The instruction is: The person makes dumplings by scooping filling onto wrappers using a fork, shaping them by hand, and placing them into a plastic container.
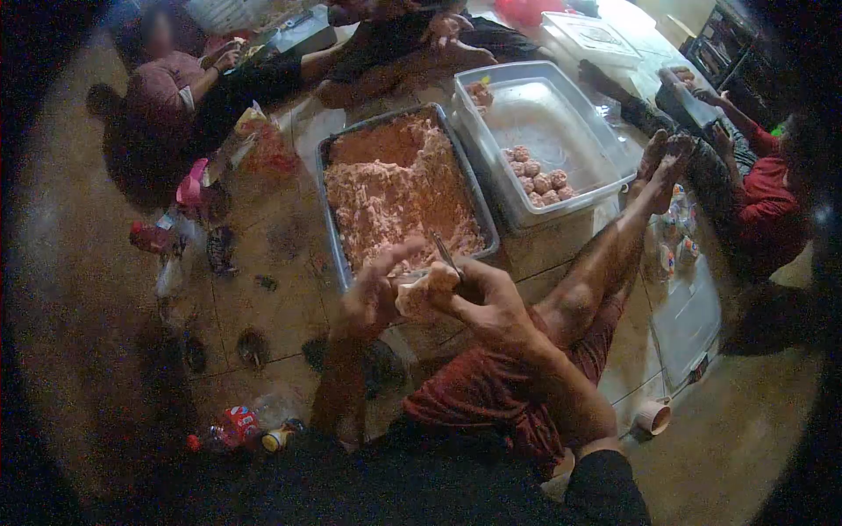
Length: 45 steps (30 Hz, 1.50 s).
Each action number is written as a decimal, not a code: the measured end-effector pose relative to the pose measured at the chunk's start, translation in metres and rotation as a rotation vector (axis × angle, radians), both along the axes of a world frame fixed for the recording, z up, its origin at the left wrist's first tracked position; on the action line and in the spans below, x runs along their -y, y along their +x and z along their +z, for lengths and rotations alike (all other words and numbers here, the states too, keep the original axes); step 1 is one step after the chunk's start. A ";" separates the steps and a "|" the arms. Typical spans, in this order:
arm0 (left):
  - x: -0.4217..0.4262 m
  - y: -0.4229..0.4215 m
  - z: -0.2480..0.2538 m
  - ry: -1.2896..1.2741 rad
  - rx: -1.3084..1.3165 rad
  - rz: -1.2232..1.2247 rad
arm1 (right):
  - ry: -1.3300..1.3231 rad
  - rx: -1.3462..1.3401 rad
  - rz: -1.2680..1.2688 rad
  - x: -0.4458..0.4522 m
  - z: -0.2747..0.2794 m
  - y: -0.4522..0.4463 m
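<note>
A lump of pale pink mixture [424, 294] is between my hands, above the near edge of a deep plastic tub [494, 244]. My right hand [495, 307] is closed around a thin metal utensil [445, 254], with its fingertips against the lump. The utensil's far end is hard to make out. My left hand [373, 294], somewhat blurred, has its fingers apart at the left side of the lump. Pinkish ground mixture [377, 193] fills the tub, heaped unevenly. To the right, a larger clear plastic box [526, 110] contains several round balls [539, 180] of similar mixture.
Seated people [162, 96] work at the left, top and right [772, 197]. My bare leg [588, 280] stretches along the right of the box. Bottles [241, 425] lie at lower left, a cup [652, 416] at lower right. Bags and packets [171, 263] litter the tiled floor [272, 324].
</note>
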<state>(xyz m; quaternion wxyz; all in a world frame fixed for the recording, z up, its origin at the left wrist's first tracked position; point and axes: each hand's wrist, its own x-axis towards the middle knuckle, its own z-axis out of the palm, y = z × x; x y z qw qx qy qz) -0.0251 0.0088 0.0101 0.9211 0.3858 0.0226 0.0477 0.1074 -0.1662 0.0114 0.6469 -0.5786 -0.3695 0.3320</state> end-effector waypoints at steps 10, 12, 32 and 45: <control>0.002 0.025 -0.029 1.137 0.037 0.451 | -0.243 0.106 -0.298 0.008 -0.011 0.014; 0.002 0.026 -0.036 0.998 -0.010 0.458 | -0.165 0.056 -0.277 0.016 -0.060 0.006; -0.011 0.025 -0.072 0.528 -0.038 0.374 | -0.293 0.029 -0.223 0.032 -0.053 -0.007; -0.008 0.022 -0.096 0.316 -0.040 0.468 | -0.202 0.520 -0.279 0.026 -0.052 -0.006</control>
